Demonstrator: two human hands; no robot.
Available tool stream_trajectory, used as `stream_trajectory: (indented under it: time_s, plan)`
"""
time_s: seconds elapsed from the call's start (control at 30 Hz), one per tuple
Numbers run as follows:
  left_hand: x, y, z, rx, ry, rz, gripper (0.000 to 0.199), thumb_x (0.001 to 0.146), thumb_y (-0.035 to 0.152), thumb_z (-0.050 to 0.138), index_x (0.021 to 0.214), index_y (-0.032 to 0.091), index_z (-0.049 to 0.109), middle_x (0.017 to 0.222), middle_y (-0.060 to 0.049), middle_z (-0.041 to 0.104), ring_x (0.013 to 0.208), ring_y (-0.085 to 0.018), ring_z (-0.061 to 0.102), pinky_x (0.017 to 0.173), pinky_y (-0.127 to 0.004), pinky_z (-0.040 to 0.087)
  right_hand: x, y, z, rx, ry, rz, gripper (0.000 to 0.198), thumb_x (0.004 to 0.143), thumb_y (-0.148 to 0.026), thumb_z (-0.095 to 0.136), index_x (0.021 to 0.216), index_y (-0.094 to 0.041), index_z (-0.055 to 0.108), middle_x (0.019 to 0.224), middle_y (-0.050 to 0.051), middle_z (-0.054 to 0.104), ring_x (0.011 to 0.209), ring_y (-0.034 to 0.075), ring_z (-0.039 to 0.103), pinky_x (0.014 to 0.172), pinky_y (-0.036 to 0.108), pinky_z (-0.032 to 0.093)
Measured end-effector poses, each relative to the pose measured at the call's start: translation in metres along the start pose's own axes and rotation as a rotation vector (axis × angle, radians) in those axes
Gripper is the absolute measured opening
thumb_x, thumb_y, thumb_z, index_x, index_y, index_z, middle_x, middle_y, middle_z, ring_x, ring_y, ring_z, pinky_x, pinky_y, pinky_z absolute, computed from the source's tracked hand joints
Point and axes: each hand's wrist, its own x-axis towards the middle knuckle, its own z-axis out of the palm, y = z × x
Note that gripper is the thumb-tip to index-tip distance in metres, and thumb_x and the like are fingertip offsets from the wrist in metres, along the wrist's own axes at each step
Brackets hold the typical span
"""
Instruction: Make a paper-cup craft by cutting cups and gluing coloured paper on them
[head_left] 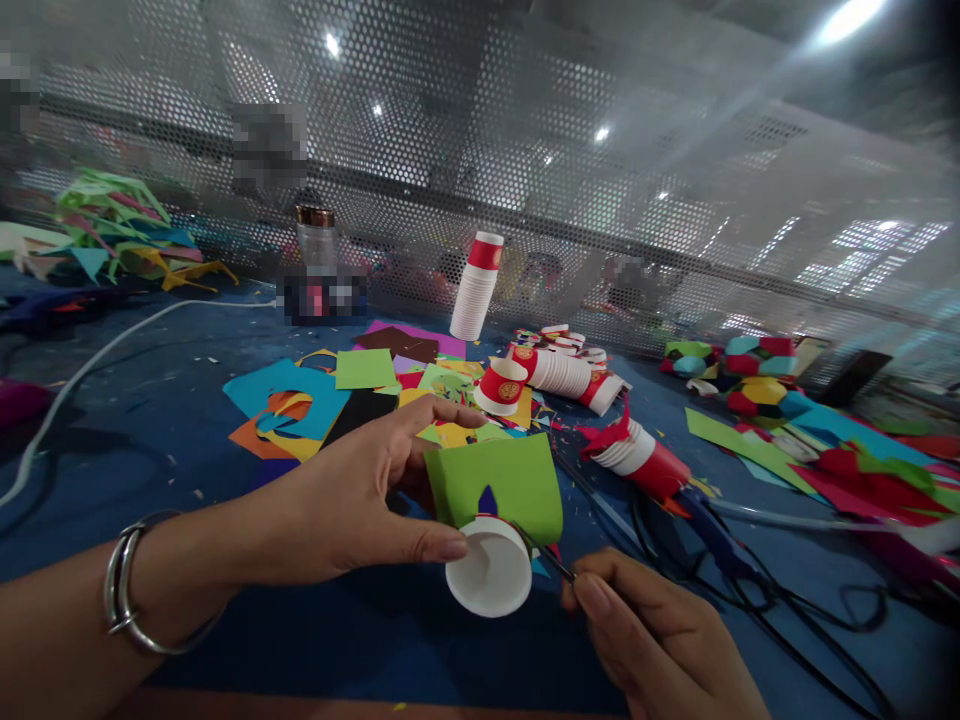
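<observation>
My left hand (pixel 360 490), wearing a silver bangle, has its thumb at the rim of a white paper cup (pixel 491 575). Its other fingers reach round the side of a green paper sheet (pixel 510 475), partly hidden behind it. The cup's open mouth faces me, and the sheet rises behind it with a notch showing dark blue through. My right hand (pixel 652 630) pinches a thin dark pen-like stick (pixel 559 570). The stick points toward the sheet beside the cup's rim; I cannot tell whether its tip touches.
Behind lie coloured paper scraps (pixel 292 400), red-and-white cups (pixel 555 375) and an upright cup stack (pixel 476 285). On the right, a blue glue gun (pixel 720 540) with dark cables has cups near its end. A white cord (pixel 97 350) curves along the left; a perforated metal screen (pixel 450 130) stands behind.
</observation>
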Motion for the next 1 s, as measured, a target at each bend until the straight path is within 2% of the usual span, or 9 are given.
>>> stream_trajectory:
  time_s: [0.37, 0.47, 0.7, 0.9, 1.0]
  plan:
    - [-0.0013, 0.0022, 0.0007, 0.048, 0.025, 0.009, 0.08, 0.081, 0.027, 0.079, 0.146, 0.032, 0.033, 0.121, -0.005, 0.071, 0.111, -0.025, 0.069, 0.097, -0.043, 0.053, 0.0013, 0.0016, -0.0011, -0.029, -0.007, -0.001, 0.043, 0.094, -0.058, 0.053, 0.076, -0.019, 0.063, 0.059, -0.004, 0.031, 0.049, 0.009, 0.023, 0.04, 0.021, 0.02]
    - [-0.001, 0.0008, 0.0008, 0.03, 0.021, 0.015, 0.081, 0.081, 0.026, 0.079, 0.147, 0.031, 0.032, 0.118, -0.006, 0.072, 0.109, -0.026, 0.07, 0.097, -0.045, 0.053, 0.0006, 0.0021, -0.0012, -0.034, -0.014, 0.002, 0.043, 0.094, -0.058, 0.053, 0.077, -0.02, 0.063, 0.059, -0.005, 0.029, 0.049, 0.009, 0.022, 0.04, 0.021, 0.02]
    - [-0.0017, 0.0018, 0.0016, 0.007, -0.008, -0.009, 0.079, 0.082, 0.026, 0.079, 0.146, 0.037, 0.033, 0.123, -0.003, 0.071, 0.113, -0.024, 0.069, 0.098, -0.042, 0.053, 0.0005, 0.001, -0.0016, -0.072, -0.03, 0.011, 0.044, 0.094, -0.058, 0.052, 0.076, -0.02, 0.062, 0.06, -0.004, 0.032, 0.05, 0.009, 0.024, 0.042, 0.022, 0.02]
    - [-0.0015, 0.0015, 0.0009, 0.004, -0.02, -0.027, 0.082, 0.082, 0.026, 0.079, 0.148, 0.036, 0.03, 0.117, -0.003, 0.073, 0.111, -0.025, 0.07, 0.097, -0.042, 0.053, 0.0003, -0.0013, -0.0031, -0.118, -0.047, -0.002, 0.046, 0.095, -0.059, 0.049, 0.076, -0.02, 0.061, 0.061, -0.004, 0.033, 0.051, 0.009, 0.025, 0.043, 0.022, 0.021]
    - [-0.0012, 0.0009, 0.0005, 0.009, -0.034, -0.016, 0.08, 0.083, 0.023, 0.078, 0.147, 0.035, 0.033, 0.121, -0.003, 0.072, 0.112, -0.024, 0.069, 0.096, -0.041, 0.053, -0.0006, -0.0014, -0.004, -0.144, -0.06, -0.012, 0.045, 0.095, -0.059, 0.049, 0.076, -0.02, 0.061, 0.062, -0.004, 0.034, 0.051, 0.009, 0.027, 0.043, 0.022, 0.022]
